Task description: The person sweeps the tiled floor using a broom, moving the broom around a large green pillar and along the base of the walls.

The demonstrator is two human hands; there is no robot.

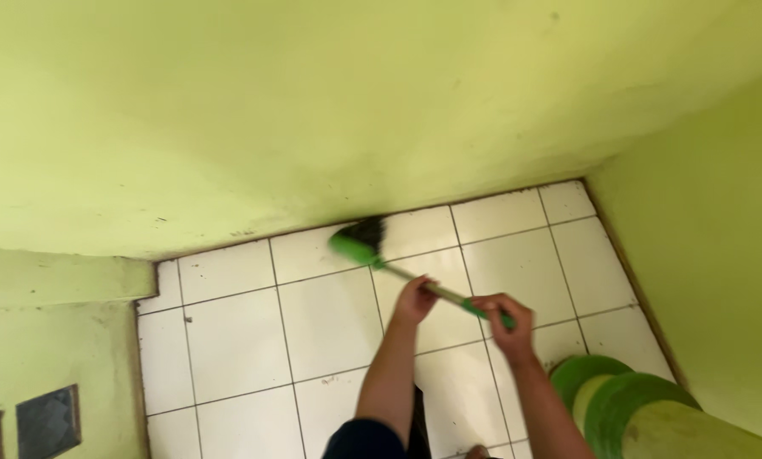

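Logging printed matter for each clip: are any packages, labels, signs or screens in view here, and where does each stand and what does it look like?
None in view: no package, label, sign or screen.
What shows is a green-headed broom with dark bristles at the base of the green wall, held by the left hand and right hand.
White floor tiles.
Green round column base, lower right.
Dark square vent tiles, lower left.

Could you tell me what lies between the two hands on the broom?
Only a short bare stretch of the broom handle shows between the left hand and right hand, in the head view.
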